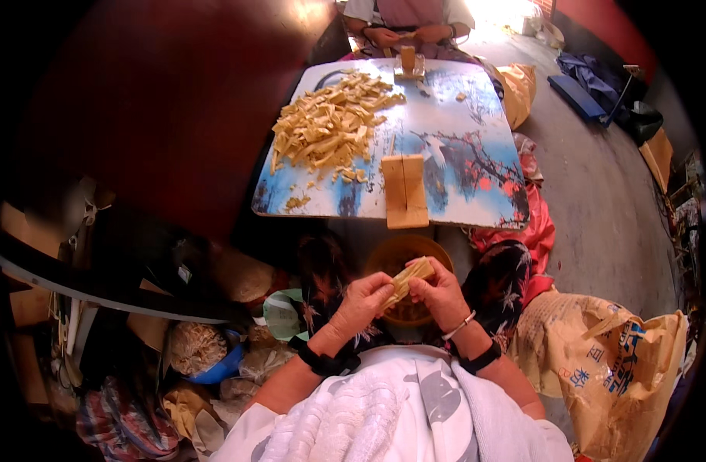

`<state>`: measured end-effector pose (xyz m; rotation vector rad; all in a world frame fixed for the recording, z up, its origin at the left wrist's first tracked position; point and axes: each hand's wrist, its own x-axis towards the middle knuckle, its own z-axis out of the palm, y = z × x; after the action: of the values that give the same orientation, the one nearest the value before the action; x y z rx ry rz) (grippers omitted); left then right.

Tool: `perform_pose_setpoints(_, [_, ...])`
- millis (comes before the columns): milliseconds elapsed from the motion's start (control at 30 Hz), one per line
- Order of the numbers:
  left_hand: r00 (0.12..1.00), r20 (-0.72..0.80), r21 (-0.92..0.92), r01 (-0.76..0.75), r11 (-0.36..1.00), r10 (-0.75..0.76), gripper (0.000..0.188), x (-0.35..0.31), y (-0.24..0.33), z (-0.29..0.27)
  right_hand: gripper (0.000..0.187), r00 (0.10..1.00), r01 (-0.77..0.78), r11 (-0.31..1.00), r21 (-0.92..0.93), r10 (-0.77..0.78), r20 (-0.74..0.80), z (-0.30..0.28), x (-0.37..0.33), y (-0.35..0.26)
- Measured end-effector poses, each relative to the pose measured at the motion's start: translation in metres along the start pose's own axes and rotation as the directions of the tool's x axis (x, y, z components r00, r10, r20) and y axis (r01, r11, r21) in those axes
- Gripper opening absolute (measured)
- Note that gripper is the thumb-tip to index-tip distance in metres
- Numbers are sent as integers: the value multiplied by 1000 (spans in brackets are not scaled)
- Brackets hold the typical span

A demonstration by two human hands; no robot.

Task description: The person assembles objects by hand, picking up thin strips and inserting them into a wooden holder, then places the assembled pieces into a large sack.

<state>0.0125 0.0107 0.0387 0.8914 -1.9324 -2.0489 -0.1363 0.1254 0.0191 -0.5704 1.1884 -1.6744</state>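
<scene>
A pale yellow, ridged strip [405, 283] that looks like dried bean curd skin is stretched between my two hands over a round yellow-brown basin [385, 254]. My left hand [367, 294] pinches its lower left end. At the upper right end, my right hand [441, 295] closes fingers and thumb on it. Just beyond my hands, a wooden block [406, 196] with a thin dark line down its middle stands at the near edge of a low painted table [464, 181]. A heap of similar yellow pieces [330, 127] covers the table's left part. The basin's contents are partly hidden.
Across the table a person [414, 31] sits with both hands together by a second wooden block [408, 60]. On my right stands a large tan sack [599, 369], with red cloth [534, 242] beside the table. Bags and a blue bowl [218, 366] crowd the left.
</scene>
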Motion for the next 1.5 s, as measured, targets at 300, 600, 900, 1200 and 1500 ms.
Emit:
perform_pose_setpoints(300, [965,92,134,-257,957,246,13,-10,-8,11,25,990,41,954,-298,-79,-115,13,-8,1])
perform_pose_setpoints(600, [1000,-25,-331,-3,944,-6,21,3,17,-17,15,962,126,915,-384,-208,-179,4,-6,-14])
perform_pose_setpoints(900, [993,-116,-481,-45,876,-13,25,25,25,-29,14,994,28,936,-351,-65,-93,-1,7,6])
perform_pose_setpoints(1200, [911,-377,-247,-275,929,169,21,95,117,-113,13,993,-27,916,-401,-22,-118,0,0,-9])
perform_pose_setpoints(1500, [886,-379,-249,-375,893,266,13,130,124,-115,13,991,-20,907,-421,-38,-129,-5,-3,-13])
